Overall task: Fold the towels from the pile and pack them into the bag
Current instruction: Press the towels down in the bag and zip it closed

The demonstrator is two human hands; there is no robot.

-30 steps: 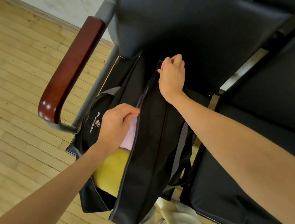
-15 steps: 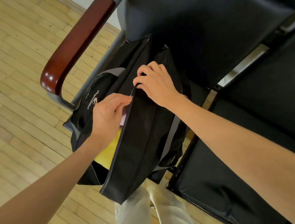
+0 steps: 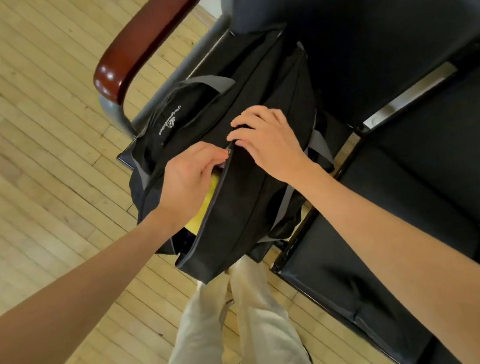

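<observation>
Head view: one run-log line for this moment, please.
bag: on chair seat, part open | yellow towel: inside | left hand: at opening | right hand: on top

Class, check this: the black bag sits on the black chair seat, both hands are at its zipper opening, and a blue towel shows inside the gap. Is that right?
One slip: the towel showing in the gap is yellow, not blue, as the head view shows. The rest stands: the black bag sits on the black chair seat, with the left hand and right hand at its zipper opening.

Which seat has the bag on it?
The black seat with the red-brown wooden armrest holds the black bag. The other black seat, beside it on the person's right, has no bag.
</observation>
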